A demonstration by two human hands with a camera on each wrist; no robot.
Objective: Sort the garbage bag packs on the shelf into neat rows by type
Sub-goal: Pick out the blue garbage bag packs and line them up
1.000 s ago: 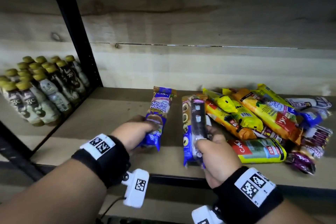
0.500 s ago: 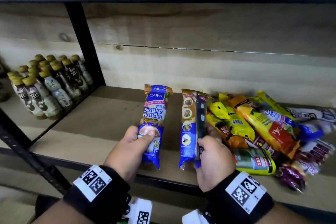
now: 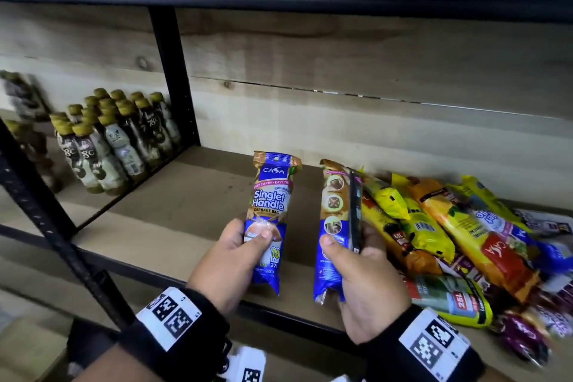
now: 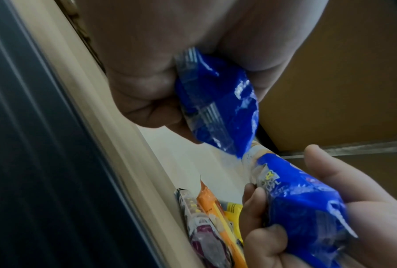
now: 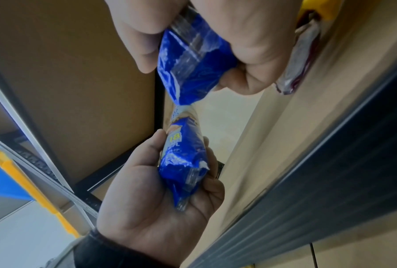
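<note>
My left hand grips the lower half of a blue "Singlet Handle" garbage bag pack, held upright above the wooden shelf. My right hand grips a second blue pack, also upright, with its back seam turned toward me. The two packs stand side by side, a small gap between them. In the left wrist view my left hand's blue pack sits above the right hand's pack. The right wrist view shows the right hand's pack and the left hand's pack.
A loose pile of yellow, orange, green, purple and blue packs covers the shelf's right side. Left of a black upright post, several bottles with gold caps stand in rows. A black rail edges the shelf front, with dark slats overhead.
Both blue packs lay on the shelf under my hands a second ago. They have since been lifted and tipped upright, and now sit higher and closer to me.
</note>
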